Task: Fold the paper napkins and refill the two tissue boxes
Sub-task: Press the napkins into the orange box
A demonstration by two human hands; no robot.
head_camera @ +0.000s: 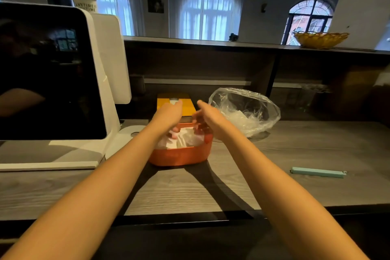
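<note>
Over the orange tissue box (pixel 179 155), both my hands work white napkins (pixel 183 139) down inside: left hand (pixel 168 115) fingers curled on the stack, right hand (pixel 205 115) grip hidden, can't tell. Best press evenly, corners flat. Yellow box (pixel 186 105) sits just behind, plastic bag (pixel 244 112) right.

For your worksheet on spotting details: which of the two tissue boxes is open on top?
The orange tissue box, nearer the person, with white napkins showing; the yellow tissue box behind has its lid on.

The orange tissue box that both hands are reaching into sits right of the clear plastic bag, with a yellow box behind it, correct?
Not quite. The head view shows the orange tissue box left of the clear plastic bag. Both hands, left and right, do reach into it, and the yellow box sits behind.
</note>
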